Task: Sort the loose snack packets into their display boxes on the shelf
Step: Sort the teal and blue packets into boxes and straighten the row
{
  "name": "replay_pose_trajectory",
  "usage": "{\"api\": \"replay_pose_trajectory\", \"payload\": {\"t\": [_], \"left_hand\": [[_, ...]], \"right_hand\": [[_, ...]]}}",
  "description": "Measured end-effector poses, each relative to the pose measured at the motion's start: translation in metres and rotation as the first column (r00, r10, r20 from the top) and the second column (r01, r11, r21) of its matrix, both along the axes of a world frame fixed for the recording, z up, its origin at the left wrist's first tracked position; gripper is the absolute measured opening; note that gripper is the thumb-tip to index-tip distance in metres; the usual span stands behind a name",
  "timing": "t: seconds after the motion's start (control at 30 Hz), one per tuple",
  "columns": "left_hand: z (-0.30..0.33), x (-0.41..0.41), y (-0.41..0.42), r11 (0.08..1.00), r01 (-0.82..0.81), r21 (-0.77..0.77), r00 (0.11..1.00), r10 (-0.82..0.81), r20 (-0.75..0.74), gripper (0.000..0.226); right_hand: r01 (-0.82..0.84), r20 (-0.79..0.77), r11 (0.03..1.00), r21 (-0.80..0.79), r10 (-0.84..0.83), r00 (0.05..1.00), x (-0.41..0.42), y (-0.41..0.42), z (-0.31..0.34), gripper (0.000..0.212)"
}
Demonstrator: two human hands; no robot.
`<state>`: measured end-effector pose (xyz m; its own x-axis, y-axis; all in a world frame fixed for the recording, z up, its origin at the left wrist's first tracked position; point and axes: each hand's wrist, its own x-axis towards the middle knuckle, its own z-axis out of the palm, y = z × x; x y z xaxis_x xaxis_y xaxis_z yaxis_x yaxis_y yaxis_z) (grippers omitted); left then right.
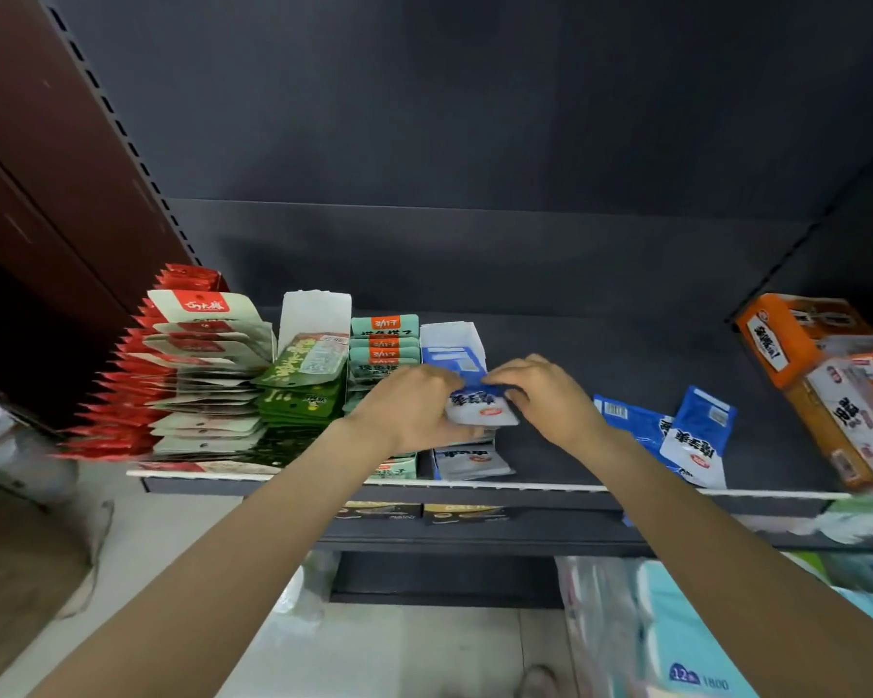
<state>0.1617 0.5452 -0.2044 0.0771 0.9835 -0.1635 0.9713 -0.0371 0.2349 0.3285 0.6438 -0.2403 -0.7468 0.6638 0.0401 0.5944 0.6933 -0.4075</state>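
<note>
Both hands, left (414, 410) and right (540, 395), pinch one blue packet (480, 410) in our fingers over the blue box (452, 355); we should slide it in upright, squared behind the others.

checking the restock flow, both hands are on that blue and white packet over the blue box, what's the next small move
Probably lower the blue and white snack packet into the open blue cardboard display box beneath it. The left hand and right hand both grip it above that box, and matching packets already sit at the box's front.

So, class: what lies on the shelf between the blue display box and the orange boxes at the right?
In the head view, two loose blue-and-white packets lie between the blue display box and orange boxes; otherwise bare shelf.
</note>
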Motion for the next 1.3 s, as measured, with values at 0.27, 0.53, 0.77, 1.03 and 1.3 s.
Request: {"api": "replay_pose_trajectory", "payload": {"t": [0.27, 0.53, 0.77, 1.03, 1.3], "left_hand": [[-0.003, 0.044, 0.024, 0.982, -0.081, 0.168, 0.994, 0.093, -0.064, 0.052], [-0.055, 0.150, 0.092, 0.995, 0.065, -0.070, 0.997, -0.068, -0.042, 0.039], [-0.100, 0.193, 0.130, 0.958, 0.125, -0.257, 0.986, -0.150, -0.079, 0.071], [-0.071, 0.197, 0.136, 0.967, 0.227, -0.117, 0.868, -0.256, -0.425, 0.041], [-0.006, 0.125, 0.103, 0.960, -0.099, 0.262, 0.968, 0.154, -0.200, 0.042]], "right_hand": [[0.177, -0.157, 0.974, -0.139, -0.198, 0.967, 0.030, 0.020, -0.014, 0.035], [0.526, 0.346, 0.841, -0.129, -0.459, 0.818, 0.134, 0.056, -0.068, 0.073], [0.462, 0.321, 0.861, -0.214, -0.384, 0.866, 0.170, 0.075, -0.086, 0.074], [0.439, 0.207, 0.820, -0.367, -0.389, 0.898, 0.183, 0.087, -0.074, 0.072], [0.360, -0.263, 0.791, -0.495, -0.532, 0.805, 0.129, 0.068, -0.014, 0.030]]}}
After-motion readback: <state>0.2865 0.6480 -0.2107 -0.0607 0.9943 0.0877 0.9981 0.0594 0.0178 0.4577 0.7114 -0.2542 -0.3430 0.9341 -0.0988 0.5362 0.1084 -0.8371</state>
